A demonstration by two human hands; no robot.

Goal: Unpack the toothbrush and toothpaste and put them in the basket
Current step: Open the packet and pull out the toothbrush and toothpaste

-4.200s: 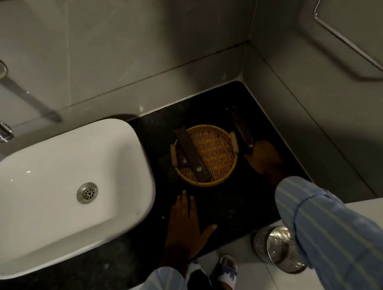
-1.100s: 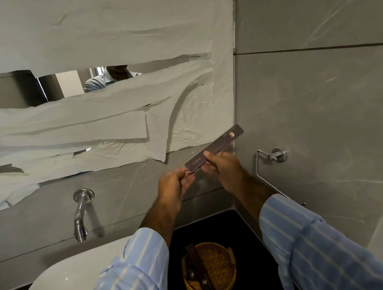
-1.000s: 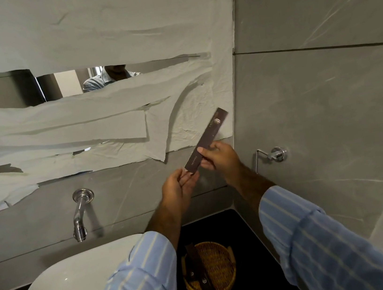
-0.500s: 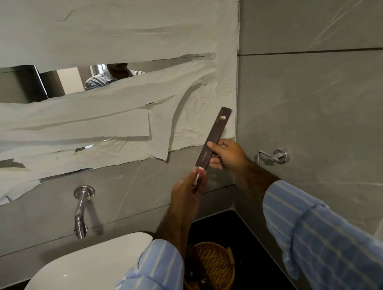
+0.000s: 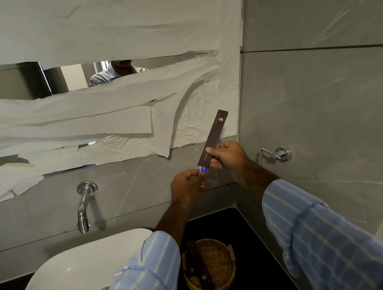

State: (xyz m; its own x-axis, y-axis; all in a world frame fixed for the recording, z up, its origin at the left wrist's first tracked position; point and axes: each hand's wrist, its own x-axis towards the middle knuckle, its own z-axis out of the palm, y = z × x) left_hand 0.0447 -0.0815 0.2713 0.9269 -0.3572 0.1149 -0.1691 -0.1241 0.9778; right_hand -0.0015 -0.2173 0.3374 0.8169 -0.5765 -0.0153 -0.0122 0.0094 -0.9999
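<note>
head | right hand [image 5: 227, 155] pinches dark slim box [image 5: 213, 139], tilted, high above wicker basket [image 5: 209, 267] | left hand [image 5: 186, 186] pinches white-red-blue toothpaste [image 5: 202, 179] poking from box's lower end | basket on black counter [image 5: 244, 248], right of sink [image 5: 64, 280], holds another dark box [image 5: 197, 262]

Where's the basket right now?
In the head view the basket sits low and centre on the dark counter, just right of the white sink, with a dark box inside.
</note>
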